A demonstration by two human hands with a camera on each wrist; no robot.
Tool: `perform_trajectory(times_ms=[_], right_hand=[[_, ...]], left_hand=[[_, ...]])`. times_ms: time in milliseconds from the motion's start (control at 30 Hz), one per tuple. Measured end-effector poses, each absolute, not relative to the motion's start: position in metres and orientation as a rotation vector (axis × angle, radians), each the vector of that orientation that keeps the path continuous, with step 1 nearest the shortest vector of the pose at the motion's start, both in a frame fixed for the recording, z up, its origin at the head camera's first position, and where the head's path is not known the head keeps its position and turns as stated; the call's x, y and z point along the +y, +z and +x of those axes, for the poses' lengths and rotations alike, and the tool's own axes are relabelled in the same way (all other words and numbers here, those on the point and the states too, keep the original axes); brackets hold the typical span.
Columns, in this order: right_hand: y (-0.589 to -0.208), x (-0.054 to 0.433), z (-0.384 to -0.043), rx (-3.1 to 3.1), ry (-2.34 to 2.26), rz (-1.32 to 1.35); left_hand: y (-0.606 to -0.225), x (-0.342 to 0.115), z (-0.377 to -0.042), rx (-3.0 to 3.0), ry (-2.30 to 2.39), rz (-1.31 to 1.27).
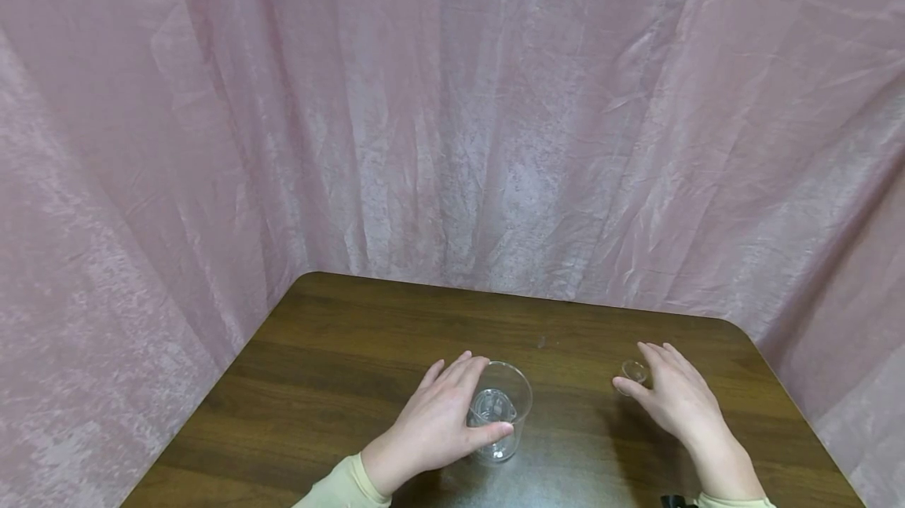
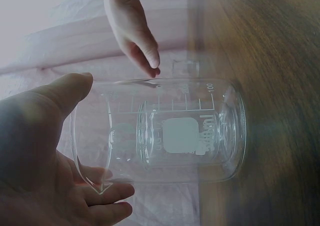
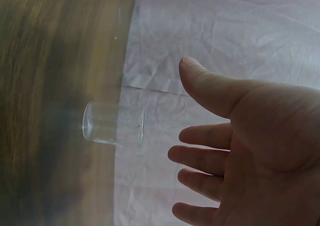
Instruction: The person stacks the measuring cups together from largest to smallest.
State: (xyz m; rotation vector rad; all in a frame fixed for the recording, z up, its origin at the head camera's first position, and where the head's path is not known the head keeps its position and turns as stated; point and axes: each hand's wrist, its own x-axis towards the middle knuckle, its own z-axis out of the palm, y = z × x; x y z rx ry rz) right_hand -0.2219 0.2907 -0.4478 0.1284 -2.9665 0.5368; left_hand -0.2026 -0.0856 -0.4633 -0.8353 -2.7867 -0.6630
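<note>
A large clear glass beaker (image 2: pixel 227 136) with white graduations stands upright on the table; a smaller glass vessel (image 2: pixel 142 136) is nested inside it. My left hand (image 1: pixel 441 422) holds the large beaker near its rim, thumb on the near side and fingers around the far left. In the left wrist view, part of the fingers shows through the glass. To the right, my right hand (image 1: pixel 679 394) is beside a small clear glass cup (image 3: pixel 102 123). Its thumb and fingers are spread, and in the right wrist view a gap separates them from the cup.
The brown wooden table (image 1: pixel 339 335) has rounded far corners. Pink curtains (image 1: pixel 481 139) hang behind it and along both sides. A small clear speck (image 1: pixel 541 342) lies near the table's far edge, too small to identify.
</note>
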Motion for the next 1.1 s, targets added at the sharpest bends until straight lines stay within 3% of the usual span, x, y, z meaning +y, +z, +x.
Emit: perform_trajectory(times_ms=[1100], right_hand=[[-0.460, 0.302, -0.229, -3.016, 0.463, 0.128]], left_hand=[[-0.462, -0.086, -0.201, -2.786, -0.644, -0.831]])
